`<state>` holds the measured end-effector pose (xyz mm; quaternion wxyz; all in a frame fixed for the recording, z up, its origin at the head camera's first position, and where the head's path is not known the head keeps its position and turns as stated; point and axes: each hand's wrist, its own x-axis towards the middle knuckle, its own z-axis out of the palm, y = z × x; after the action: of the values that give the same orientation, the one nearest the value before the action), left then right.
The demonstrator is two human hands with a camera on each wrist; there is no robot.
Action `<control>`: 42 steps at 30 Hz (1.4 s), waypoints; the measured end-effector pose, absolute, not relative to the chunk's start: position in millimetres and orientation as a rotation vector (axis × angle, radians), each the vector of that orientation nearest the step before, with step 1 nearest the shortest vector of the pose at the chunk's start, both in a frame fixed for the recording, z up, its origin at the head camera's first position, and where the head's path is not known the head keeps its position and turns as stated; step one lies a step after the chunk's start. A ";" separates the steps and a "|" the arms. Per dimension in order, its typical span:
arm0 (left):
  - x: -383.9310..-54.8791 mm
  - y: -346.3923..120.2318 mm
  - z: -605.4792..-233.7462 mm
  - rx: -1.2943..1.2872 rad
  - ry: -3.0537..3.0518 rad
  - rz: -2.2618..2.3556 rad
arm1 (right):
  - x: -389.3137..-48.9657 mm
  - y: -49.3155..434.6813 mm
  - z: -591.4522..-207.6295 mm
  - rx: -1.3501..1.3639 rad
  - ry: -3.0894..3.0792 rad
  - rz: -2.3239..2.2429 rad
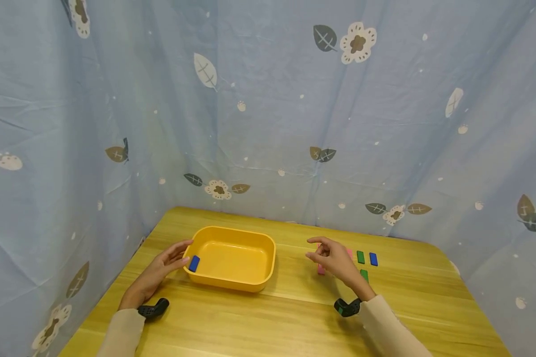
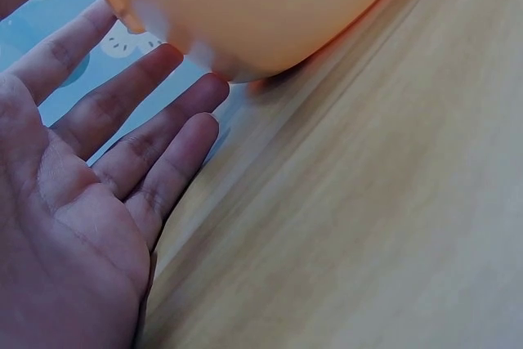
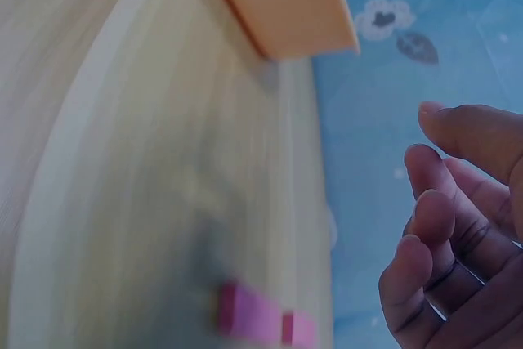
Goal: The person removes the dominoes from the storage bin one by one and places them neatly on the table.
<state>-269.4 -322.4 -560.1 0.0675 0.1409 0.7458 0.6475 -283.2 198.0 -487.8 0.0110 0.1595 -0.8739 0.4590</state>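
A yellow plastic tub (image 1: pixel 230 285) stands on the left half of the table, a blue block (image 1: pixel 194 264) inside it at its left end. My left hand (image 1: pixel 161 270) is at that end, fingers fairly straight beside the rim; in the left wrist view its fingertips (image 2: pixel 214 91) reach the tub's outer wall (image 2: pixel 270 14). To the right, my right hand (image 1: pixel 335 258) hovers above the table with loosely bent fingers and nothing between them. Beneath and behind it lie pink blocks (image 1: pixel 321 269), partly hidden by the hand. Both pink blocks (image 3: pixel 253 315) in the right wrist view sit below the fingers.
Right of the right hand lie a green block (image 1: pixel 361 257), a blue block (image 1: pixel 373 259) and another green block (image 1: pixel 364 275), partly covered by the wrist. A patterned blue curtain (image 1: pixel 268 124) hangs behind the wooden table (image 1: pixel 250 327) and along its sides.
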 end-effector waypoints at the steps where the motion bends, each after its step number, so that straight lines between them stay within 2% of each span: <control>1: -269.6 -322.4 -560.2 0.423 2.248 1.950 | -284.4 192.8 -486.1 0.516 -2.723 1.431; 18: -270.3 -322.8 -562.3 0.437 2.243 1.965 | -297.3 99.2 -470.4 0.872 -2.673 1.436; 32: -270.1 -321.9 -561.4 0.417 2.267 1.940 | -294.5 29.6 -480.5 1.006 -2.684 1.472; 42: -270.8 -320.2 -558.7 0.405 2.244 1.950 | -296.3 -8.1 -487.6 1.002 -2.732 1.421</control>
<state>-270.8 -320.2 -558.7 0.0704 0.1345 0.7460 0.6484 -296.3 -8.1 -487.6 -0.0486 0.3090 -0.8427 0.4383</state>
